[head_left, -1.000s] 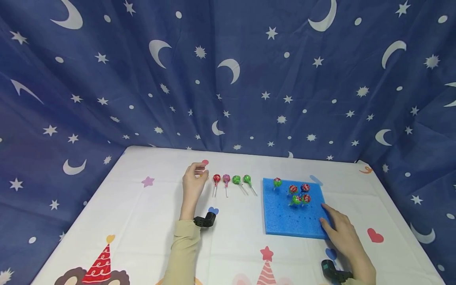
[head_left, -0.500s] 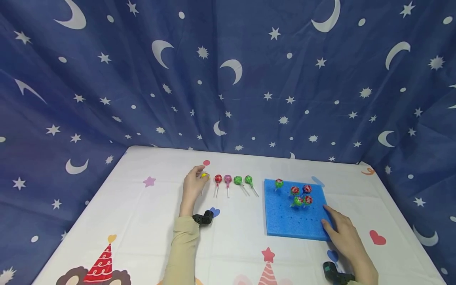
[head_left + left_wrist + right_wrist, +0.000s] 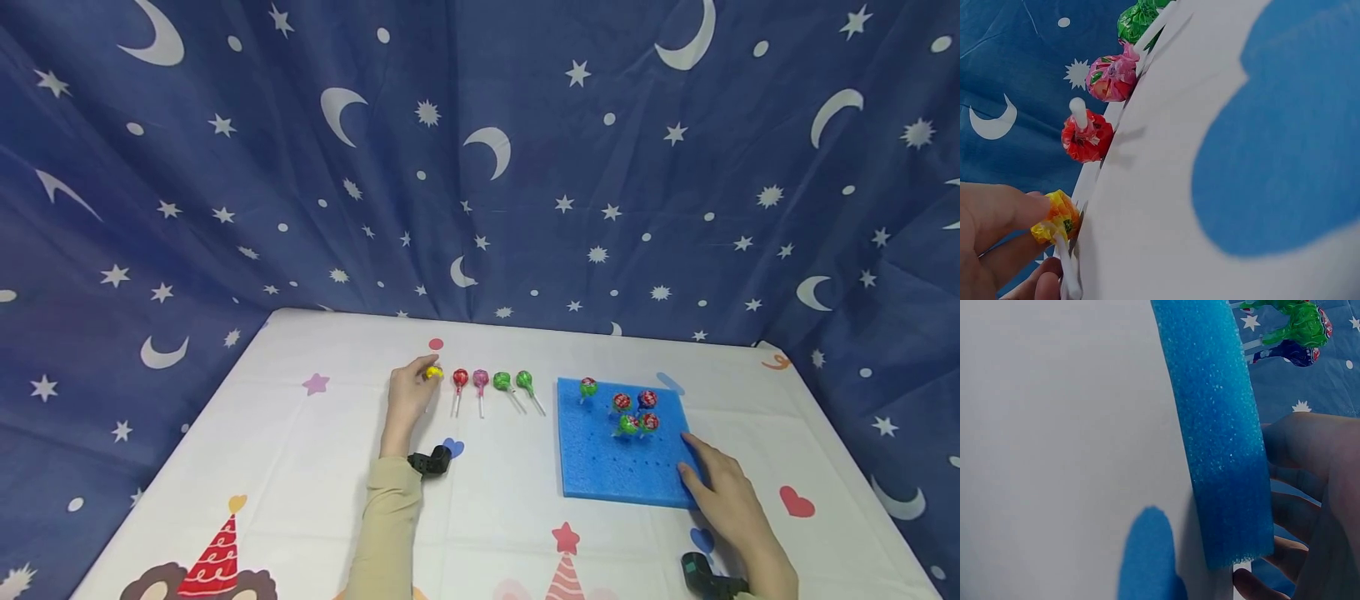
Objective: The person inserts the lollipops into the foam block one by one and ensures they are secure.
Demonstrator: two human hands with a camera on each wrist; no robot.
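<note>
My left hand (image 3: 409,398) pinches a yellow lollipop (image 3: 433,372) by its wrapped head. In the left wrist view, thumb and fingers meet at the yellow wrapper (image 3: 1063,215), and its white stick points down. To its right lie a red lollipop (image 3: 460,378), a pink lollipop (image 3: 481,379) and two green lollipops (image 3: 502,382), all flat on the table. My right hand (image 3: 726,487) rests against the right edge of a blue foam board (image 3: 600,479), its thumb and fingers relaxed and touching the foam. Several lollipops (image 3: 628,425) stand upright in the board's upper part.
Small holes (image 3: 632,462) dot the foam board's lower half. The white tablecloth (image 3: 300,467) has printed hearts, stars and party hats. Behind the table hangs a blue curtain (image 3: 525,275) with moons and stars.
My left hand has lowered slightly and closed its fingers on the yellow lollipop, whose head shows more clearly now. The right hand keeps its place at the board; the head view has shifted a little.
</note>
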